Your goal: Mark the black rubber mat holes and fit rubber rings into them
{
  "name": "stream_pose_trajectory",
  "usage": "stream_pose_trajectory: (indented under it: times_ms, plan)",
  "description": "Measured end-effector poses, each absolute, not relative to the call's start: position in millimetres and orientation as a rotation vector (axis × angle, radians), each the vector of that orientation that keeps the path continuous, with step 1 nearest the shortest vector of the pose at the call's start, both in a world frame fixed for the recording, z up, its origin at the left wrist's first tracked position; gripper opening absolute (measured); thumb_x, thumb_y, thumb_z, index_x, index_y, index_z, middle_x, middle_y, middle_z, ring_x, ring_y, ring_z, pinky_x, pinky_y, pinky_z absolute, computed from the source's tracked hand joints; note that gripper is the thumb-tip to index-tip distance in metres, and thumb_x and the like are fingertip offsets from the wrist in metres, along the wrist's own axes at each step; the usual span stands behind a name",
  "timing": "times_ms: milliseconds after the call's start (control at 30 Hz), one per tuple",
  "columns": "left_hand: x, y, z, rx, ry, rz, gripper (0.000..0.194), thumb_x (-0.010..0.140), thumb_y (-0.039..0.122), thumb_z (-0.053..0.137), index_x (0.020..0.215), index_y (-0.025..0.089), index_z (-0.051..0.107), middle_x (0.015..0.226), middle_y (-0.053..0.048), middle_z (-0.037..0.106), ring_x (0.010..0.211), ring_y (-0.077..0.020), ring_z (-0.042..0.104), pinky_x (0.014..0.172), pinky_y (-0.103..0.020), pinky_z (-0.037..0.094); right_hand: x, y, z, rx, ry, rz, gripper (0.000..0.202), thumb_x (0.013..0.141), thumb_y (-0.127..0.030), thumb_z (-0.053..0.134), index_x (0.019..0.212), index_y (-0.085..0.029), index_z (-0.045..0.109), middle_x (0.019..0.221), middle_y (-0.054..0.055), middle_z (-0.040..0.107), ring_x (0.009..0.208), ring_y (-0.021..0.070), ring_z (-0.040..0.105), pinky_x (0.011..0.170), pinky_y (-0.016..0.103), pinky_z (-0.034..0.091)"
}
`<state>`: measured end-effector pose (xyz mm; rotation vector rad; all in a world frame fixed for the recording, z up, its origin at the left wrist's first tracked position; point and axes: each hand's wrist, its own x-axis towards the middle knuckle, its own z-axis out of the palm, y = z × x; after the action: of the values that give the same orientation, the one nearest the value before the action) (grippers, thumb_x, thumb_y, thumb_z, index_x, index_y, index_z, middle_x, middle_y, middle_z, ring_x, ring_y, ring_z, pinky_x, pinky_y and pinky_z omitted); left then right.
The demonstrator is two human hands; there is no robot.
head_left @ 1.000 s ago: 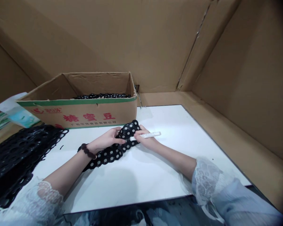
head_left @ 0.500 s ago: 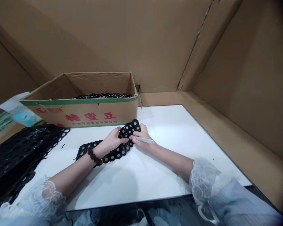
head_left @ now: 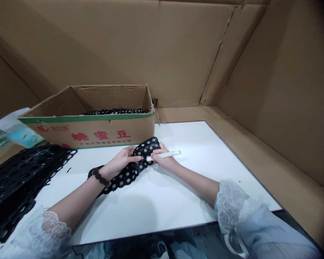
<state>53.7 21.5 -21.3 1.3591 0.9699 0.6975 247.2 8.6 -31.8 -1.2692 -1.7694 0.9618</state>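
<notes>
Dotted black lace strip (head_left: 125,176) looks unfinished: left hand (head_left: 120,160) pinches it, right hand (head_left: 164,162) a white pen-like tool (head_left: 169,154) against it.

The cloth strip (head_left: 129,173) is black, patterned with rows of pale round spots and finished with scalloped edges; it runs aslant over the white counter (head_left: 178,201), its lower-left length trailing near the surface and its far right end held bunched and raised. The pen (head_left: 166,154), slim, white and straight, is held nearly level at the strip's right side, its outer end slightly higher in view and its tip directed at the spotted face; actual contact there cannot be confirmed.
</notes>
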Motion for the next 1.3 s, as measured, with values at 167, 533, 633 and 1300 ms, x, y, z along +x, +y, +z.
stream_pose_trajectory:
  times_ms: [167,533,633,1300]
  plan:
    - [53,21,-20,1.541,1.037,0.674,0.047,0.069,0.041,0.064,0.106,0.015,0.048,0.102,-0.007,0.060,0.097,-0.0239,0.055,0.084,-0.035,0.041,249,10,-33,-1.296,-1.776,0.934,0.027,0.072,-0.020,0.048,0.045,-0.017,0.051,0.086,0.003,0.040,0.091,0.0180,0.046,0.088,0.033,0.036]
    - [62,14,-13,2.149,1.250,0.332,0.032,0.066,0.043,0.059,0.084,0.016,0.056,0.077,-0.002,0.059,0.076,-0.0223,0.055,0.063,-0.027,0.038,254,3,-27,-1.186,-1.882,0.861,0.030,0.077,-0.023,0.047,0.048,-0.016,0.053,0.082,0.003,0.043,0.093,0.0194,0.044,0.085,0.033,0.036]
    - [61,13,-10,2.051,1.193,0.335,0.021,0.068,0.036,0.056,0.073,0.016,0.056,0.071,0.001,0.056,0.067,-0.0169,0.052,0.058,-0.024,0.036,256,2,-27,-1.084,-1.954,0.917,0.028,0.078,-0.025,0.048,0.053,-0.016,0.055,0.084,0.003,0.046,0.086,0.0166,0.048,0.080,0.029,0.037]
    - [55,10,1,1.466,1.191,0.318,0.029,0.065,0.039,0.066,0.077,0.013,0.060,0.068,0.000,0.060,0.058,-0.0125,0.050,0.054,-0.022,0.033,260,4,-20,-1.005,-1.976,0.929,0.026,0.078,-0.024,0.050,0.053,-0.015,0.051,0.076,0.001,0.042,0.076,0.0137,0.046,0.070,0.026,0.036]
